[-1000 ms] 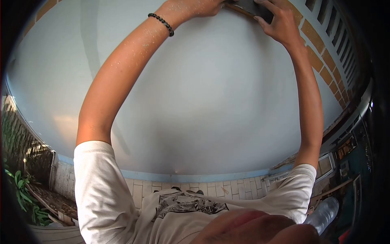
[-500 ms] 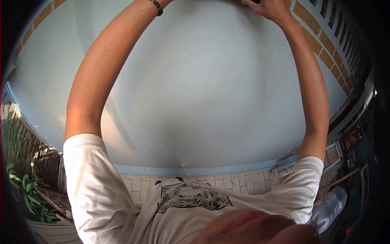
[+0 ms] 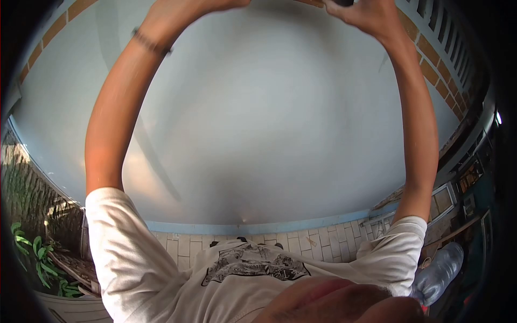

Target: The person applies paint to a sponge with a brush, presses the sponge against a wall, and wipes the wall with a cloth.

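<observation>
Both my arms are raised in front of a pale, smooth wall (image 3: 258, 118). At the top edge is my left hand (image 3: 202, 6), close before the wall, blurred and with most of its fingers cut off by the frame. A dark beaded bracelet (image 3: 151, 43) circles that wrist. My right hand (image 3: 371, 16) is at the top right, its thumb pointing left toward the middle. A small dark thing (image 3: 344, 2) shows between thumb and fingers; I cannot tell what it is.
Orange-brown bricks (image 3: 428, 49) and a slatted vent (image 3: 447, 32) border the wall at upper right. Below lies a tiled floor (image 3: 323, 247). A large clear plastic bottle (image 3: 441, 272) stands at lower right, and green plants (image 3: 40, 250) grow at lower left.
My left hand and forearm have come lower, bringing the bracelet down and to the left. My right hand has also dropped slightly, so more of it shows.
</observation>
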Tool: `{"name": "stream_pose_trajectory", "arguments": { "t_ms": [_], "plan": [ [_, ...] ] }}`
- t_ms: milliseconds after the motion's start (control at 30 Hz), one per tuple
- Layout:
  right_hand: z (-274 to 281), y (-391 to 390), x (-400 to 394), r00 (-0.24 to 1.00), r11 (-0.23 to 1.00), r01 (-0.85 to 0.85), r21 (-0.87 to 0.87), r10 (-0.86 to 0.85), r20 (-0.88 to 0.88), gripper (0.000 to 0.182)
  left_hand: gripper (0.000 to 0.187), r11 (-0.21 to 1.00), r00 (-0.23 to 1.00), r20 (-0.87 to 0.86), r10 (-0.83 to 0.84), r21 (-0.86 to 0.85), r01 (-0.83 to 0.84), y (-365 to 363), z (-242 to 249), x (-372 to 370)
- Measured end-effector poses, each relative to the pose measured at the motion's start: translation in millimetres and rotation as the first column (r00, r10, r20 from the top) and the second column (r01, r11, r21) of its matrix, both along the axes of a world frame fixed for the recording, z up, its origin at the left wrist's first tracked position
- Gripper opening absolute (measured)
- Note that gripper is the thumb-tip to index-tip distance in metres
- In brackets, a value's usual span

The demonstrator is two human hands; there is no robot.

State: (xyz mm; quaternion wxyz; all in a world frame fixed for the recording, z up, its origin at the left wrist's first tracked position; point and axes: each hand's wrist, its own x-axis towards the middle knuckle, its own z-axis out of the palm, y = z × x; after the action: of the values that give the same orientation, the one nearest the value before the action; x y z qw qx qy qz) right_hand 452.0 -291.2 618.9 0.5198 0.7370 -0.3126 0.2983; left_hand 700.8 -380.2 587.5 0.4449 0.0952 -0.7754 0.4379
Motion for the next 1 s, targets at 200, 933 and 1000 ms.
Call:
{"name": "stream_pose_trajectory", "arguments": {
  "t_ms": [200, 933, 1000],
  "plan": [
    [-145.9, 48.2, 19.4, 0.992, 0.990, -0.124, 0.071, 0.122, 0.039, 0.043, 0.033, 0.993, 0.998, -0.052, -0.033, 0.110, 0.038, 45.2, -142.6, 35.6],
    [-433.5, 57.8, 24.6, 0.471, 0.955, -0.233, 0.184, -0.055, 0.881, 0.045, 0.042, 0.551, 0.967, -0.170, -0.190, 0.797, 0.248, 14.4, -408.0, 20.4],
    [-459.6, 68.4, 4.3, 0.304, 0.976, -0.205, 0.069, -0.004, 0.953, 0.052, 0.045, 0.443, 0.918, -0.343, -0.200, 0.804, 0.397, 19.0, -425.5, -4.6]
  ]
}}
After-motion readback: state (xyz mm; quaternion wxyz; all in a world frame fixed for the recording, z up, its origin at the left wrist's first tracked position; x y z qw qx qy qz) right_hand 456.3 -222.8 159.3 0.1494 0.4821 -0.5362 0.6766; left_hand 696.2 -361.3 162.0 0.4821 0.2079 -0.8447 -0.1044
